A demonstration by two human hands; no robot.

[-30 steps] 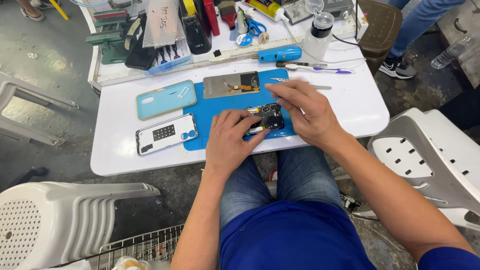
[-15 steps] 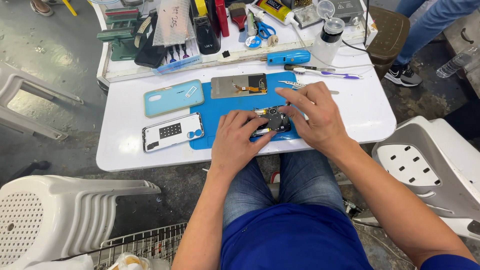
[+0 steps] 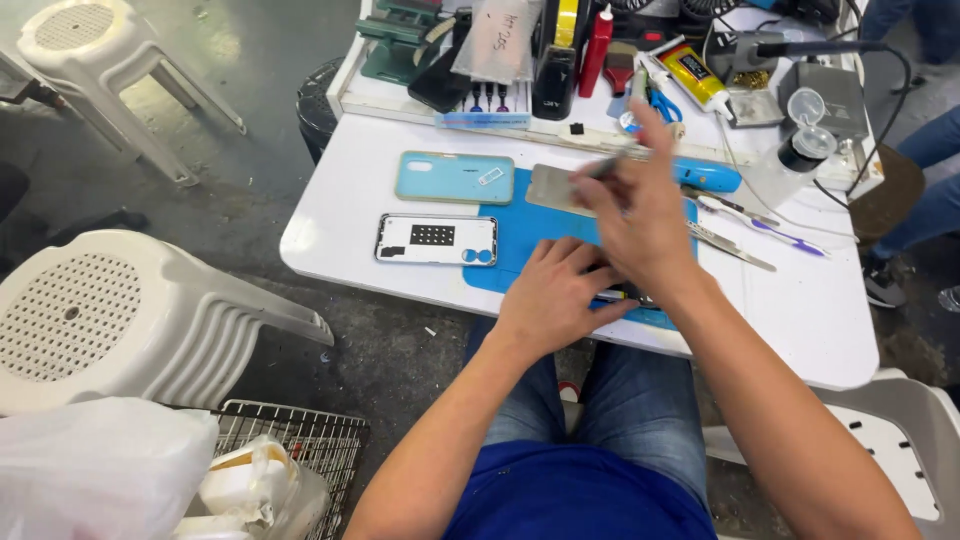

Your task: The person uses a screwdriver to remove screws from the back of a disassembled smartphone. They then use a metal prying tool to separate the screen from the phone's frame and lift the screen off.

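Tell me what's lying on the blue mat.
On the blue mat lies a grey phone panel, partly behind the raised right hand. The left hand presses on a small part near the mat's front edge; both hands cover most of it.

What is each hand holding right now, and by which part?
The left hand presses a small dark phone part flat on the blue work mat, covering most of it. The raised right hand is blurred; a thin dark tool seems pinched in its fingertips.
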